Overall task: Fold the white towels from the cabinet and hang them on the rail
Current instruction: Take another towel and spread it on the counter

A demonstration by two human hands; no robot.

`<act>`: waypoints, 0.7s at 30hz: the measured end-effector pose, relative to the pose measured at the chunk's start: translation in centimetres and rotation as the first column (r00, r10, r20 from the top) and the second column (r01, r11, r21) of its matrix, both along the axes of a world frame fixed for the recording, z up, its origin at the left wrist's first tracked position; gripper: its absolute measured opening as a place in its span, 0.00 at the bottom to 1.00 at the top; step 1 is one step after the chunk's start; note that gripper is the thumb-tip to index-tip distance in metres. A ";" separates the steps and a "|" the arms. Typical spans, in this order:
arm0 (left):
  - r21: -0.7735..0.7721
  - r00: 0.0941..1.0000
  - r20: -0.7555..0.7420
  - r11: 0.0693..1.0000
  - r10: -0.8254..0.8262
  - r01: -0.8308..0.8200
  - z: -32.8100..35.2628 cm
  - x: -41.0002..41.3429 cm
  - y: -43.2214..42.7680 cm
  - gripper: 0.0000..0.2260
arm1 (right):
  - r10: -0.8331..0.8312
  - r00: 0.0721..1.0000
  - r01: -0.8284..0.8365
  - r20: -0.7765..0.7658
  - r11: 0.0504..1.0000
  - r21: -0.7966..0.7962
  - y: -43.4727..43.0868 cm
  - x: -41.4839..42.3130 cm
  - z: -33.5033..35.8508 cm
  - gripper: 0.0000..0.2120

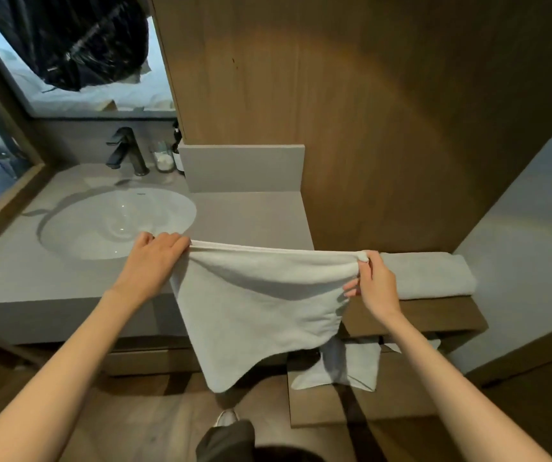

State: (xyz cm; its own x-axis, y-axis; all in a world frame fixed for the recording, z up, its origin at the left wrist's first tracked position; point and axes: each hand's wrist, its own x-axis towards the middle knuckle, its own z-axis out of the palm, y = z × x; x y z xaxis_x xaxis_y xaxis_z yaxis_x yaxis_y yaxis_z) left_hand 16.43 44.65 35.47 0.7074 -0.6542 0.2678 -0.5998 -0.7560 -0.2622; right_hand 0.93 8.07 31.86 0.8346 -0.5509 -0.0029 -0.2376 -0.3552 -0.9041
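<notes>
A white towel (261, 305) hangs stretched between my two hands in front of the vanity, its top edge taut and its lower part drooping toward the floor. My left hand (158, 251) grips the towel's top left corner. My right hand (373, 278) pinches the top right corner, which is bunched between thumb and fingers. A folded white towel (431, 275) lies on the wooden shelf (448, 315) just right of my right hand. Lower down, another white towel (348, 365) lies loosely on a lower shelf. No rail is visible.
The grey countertop (251, 215) holds a white sink (118, 221) with a dark faucet (128, 151), a glass jar (164, 160) and a dark bottle (178, 151). A wood-panelled wall (368, 111) rises behind. A mirror (68, 55) is at top left. My shoe (226, 418) stands on the wooden floor.
</notes>
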 end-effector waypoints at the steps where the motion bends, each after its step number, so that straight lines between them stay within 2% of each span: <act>1: 0.023 1.000 0.007 1.000 0.011 -0.012 -0.1 0.5 0.3 0.22 | 0.019 1.000 -0.019 0.012 1.000 0.005 0.0 0.7 0.3 0.11; 6: 0.006 0.997 0.000 0.997 0.073 -0.073 0.7 4.0 0.3 0.17 | 0.069 0.997 -0.070 0.043 0.997 0.030 -0.2 5.1 1.2 0.11; 10: -0.012 0.995 0.019 0.995 0.099 -0.099 1.1 8.0 -0.6 0.15 | 0.017 0.999 -0.018 0.049 1.000 0.019 -0.7 9.3 1.3 0.10; 15: -0.074 0.988 -0.073 0.988 0.133 -0.138 -0.2 13.9 -1.8 0.16 | -0.090 0.996 0.089 0.023 0.995 0.046 -1.7 15.0 0.8 0.09; 18: -0.033 0.973 -0.161 0.985 0.163 -0.171 -0.9 17.4 -3.0 0.20 | -0.143 0.990 0.143 -0.011 0.990 0.005 -2.4 18.5 0.2 0.11; 21: 0.000 0.967 -0.203 0.987 0.156 -0.159 -2.2 21.3 -3.9 0.16 | -0.176 0.983 0.178 -0.041 0.983 0.038 -2.9 22.0 -0.9 0.09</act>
State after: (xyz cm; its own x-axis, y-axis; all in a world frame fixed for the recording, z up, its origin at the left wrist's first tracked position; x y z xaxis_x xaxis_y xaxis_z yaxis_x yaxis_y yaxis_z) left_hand 37.77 40.79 33.26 0.8416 -0.5268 0.1191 -0.5119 -0.8483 -0.1350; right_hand 22.91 5.18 30.98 0.7227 -0.6888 -0.0576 -0.3271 -0.2674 -0.9064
